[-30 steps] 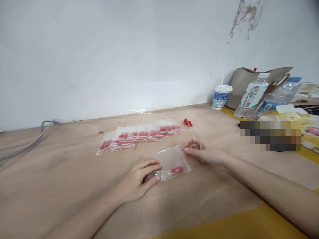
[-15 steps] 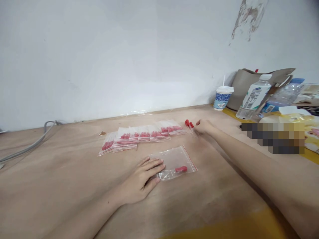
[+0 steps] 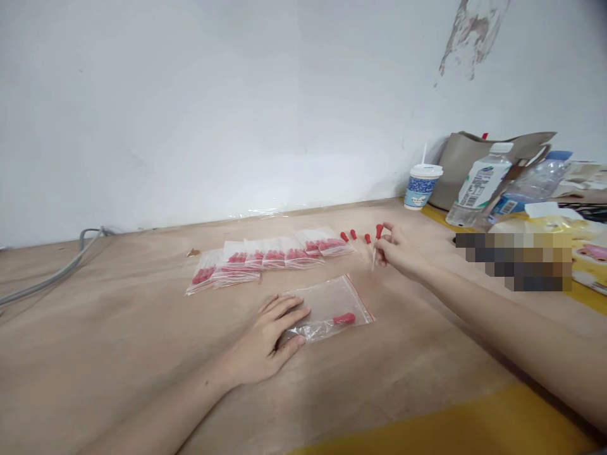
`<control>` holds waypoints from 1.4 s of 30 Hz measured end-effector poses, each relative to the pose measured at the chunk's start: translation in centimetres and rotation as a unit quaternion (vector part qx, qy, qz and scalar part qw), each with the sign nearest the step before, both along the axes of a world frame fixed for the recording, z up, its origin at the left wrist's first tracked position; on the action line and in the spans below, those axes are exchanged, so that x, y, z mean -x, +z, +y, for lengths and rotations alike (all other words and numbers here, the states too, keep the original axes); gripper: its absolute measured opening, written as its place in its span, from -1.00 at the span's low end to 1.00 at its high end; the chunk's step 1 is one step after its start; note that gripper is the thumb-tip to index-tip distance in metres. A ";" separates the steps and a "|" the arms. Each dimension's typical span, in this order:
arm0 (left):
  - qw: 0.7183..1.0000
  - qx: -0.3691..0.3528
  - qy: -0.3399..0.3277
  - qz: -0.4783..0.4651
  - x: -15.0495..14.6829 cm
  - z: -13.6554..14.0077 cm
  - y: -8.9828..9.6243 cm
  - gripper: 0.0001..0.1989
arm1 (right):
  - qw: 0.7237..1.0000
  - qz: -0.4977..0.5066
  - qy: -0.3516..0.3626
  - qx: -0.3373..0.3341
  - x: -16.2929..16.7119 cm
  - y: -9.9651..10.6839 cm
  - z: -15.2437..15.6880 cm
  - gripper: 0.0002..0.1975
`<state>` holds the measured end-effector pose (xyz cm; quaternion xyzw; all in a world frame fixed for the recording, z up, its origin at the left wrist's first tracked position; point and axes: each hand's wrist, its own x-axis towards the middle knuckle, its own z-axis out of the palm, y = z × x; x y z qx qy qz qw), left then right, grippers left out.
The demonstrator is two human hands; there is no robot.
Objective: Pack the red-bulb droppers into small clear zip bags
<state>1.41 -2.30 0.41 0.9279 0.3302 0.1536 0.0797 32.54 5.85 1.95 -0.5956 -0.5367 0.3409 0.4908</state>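
Observation:
My left hand (image 3: 272, 338) lies flat with its fingers spread over the left end of a clear zip bag (image 3: 322, 300). Inside that bag rests one dropper with a red rubber bulb (image 3: 344, 318). Farther right, my right hand (image 3: 396, 251) pinches a dropper (image 3: 379, 232), its red bulb up and its clear tube pointing down. Several more red-bulbed droppers (image 3: 353, 234) lie on the table just left of my right hand. Behind the open bag, a row of filled zip bags (image 3: 272, 256), each showing red bulbs, overlaps along the table.
At the right stand a paper cup with a straw (image 3: 421, 188), a clear bottle (image 3: 481, 186), a blue-capped bottle (image 3: 545, 180) and a grey bag (image 3: 450, 164). A yellow package (image 3: 559, 218) lies nearby. A grey cable (image 3: 61, 276) runs along the left. The white wall (image 3: 203, 114) bounds the back.
My right hand has lifted a dropper from the bunch, which now lies more spread out. My left hand stays on the bag.

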 end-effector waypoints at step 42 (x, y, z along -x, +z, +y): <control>0.999 0.023 0.014 0.017 -0.3 -0.1 0.4 -0.54 | 0.932 -0.148 0.332 -0.002 1.9 -1.8 -4.9 -0.75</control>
